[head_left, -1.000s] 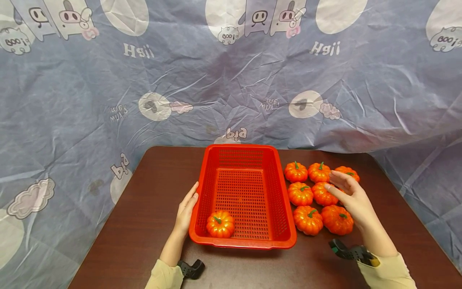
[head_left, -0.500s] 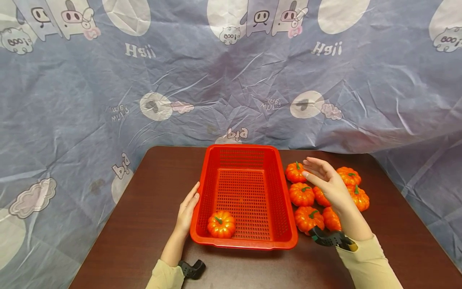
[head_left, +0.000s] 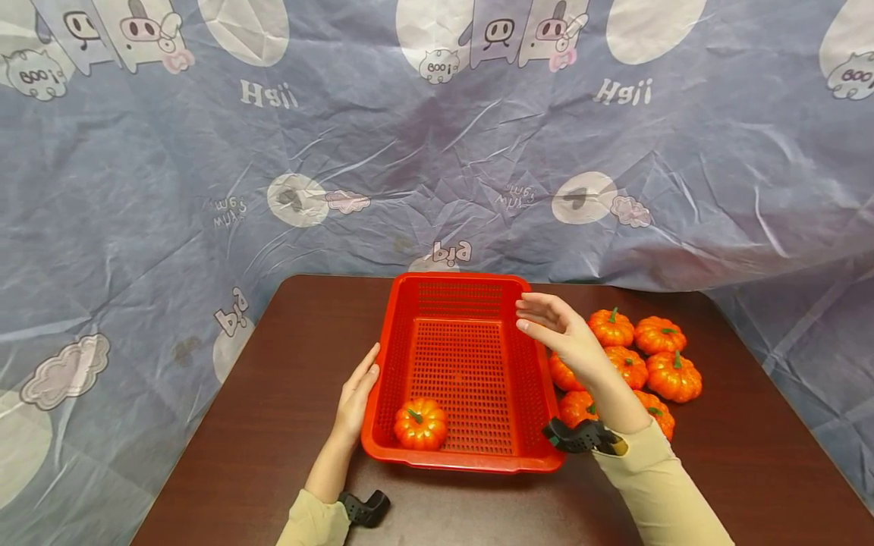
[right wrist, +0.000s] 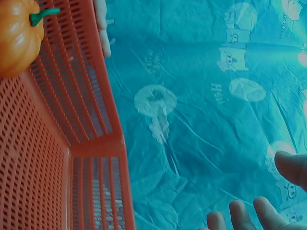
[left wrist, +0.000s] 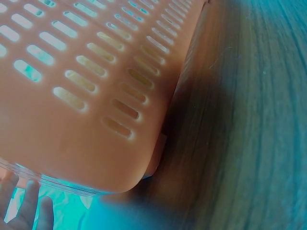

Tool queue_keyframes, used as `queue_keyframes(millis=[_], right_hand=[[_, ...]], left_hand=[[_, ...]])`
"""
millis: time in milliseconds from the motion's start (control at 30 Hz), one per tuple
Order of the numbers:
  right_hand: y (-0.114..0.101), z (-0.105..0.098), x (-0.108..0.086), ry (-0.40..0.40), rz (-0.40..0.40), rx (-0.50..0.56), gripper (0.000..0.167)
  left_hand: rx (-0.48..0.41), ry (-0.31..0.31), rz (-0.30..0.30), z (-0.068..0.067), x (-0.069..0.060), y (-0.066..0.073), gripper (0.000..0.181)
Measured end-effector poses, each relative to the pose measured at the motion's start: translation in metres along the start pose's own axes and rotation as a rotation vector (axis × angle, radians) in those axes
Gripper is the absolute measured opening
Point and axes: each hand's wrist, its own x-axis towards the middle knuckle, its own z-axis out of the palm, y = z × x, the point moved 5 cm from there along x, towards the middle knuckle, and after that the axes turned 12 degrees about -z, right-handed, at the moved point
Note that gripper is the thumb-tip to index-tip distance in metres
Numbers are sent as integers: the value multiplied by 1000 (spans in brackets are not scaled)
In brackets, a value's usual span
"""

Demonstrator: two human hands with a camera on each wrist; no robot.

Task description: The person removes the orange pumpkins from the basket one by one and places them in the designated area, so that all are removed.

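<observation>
A red plastic basket (head_left: 461,461) with slotted walls stands on the table. One small orange pumpkin (head_left: 420,425) with a green stem sits in its near left corner. My left hand (head_left: 353,402) rests against the basket's left side with fingers extended. Above the basket's right rim hovers my right hand (head_left: 563,334), thumb and fingers spread apart and loosely bent. Nothing lies between those fingers (right wrist: 268,215) in the right wrist view. Several more pumpkins (head_left: 674,377) are grouped right of the basket; the right hand and forearm partly cover some.
The dark brown wooden table (head_left: 273,425) extends on both sides of the basket. A bluish cartoon-printed cloth (head_left: 410,152) hangs behind and around it. Each wrist wears a black band, such as the left wristband (head_left: 365,508).
My right hand has moved left from above the grouped pumpkins to the basket's right rim, fingers still apart. My left hand and the pumpkin in the basket stay in place.
</observation>
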Motion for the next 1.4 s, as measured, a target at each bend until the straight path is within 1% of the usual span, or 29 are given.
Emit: queue_keyframes(millis=[67,200,300,467,633,800,1000,1233,1333,1400], right_hand=[[2,7,4,-18,-1,23,42],[7,22,10,-67,25,54,43],[11,32,15,-104,39,58,43],[18,49,22,-164,39,80,40],[24,65,24,-221,70,87,39],[32,81,22,-261,89,67,40],[41,96,19,-319,50,63,39],[50,107,17,-344,19,43,34],[49,112,16,-372,13,41,32],[43,116,15,-393,6,37,31]], left_hand=[[1,-2,0,0,0,0,46],[2,2,1,0,0,0,46],[0,8,0,0,0,0,46],[-4,10,-3,1,0,0,46],[-8,12,-3,1,-1,0,45],[-4,15,-1,1,0,1,45],[0,14,6,1,0,2,45],[8,10,16,1,1,0,46],[16,13,23,1,1,0,47],[19,13,24,1,1,1,47]])
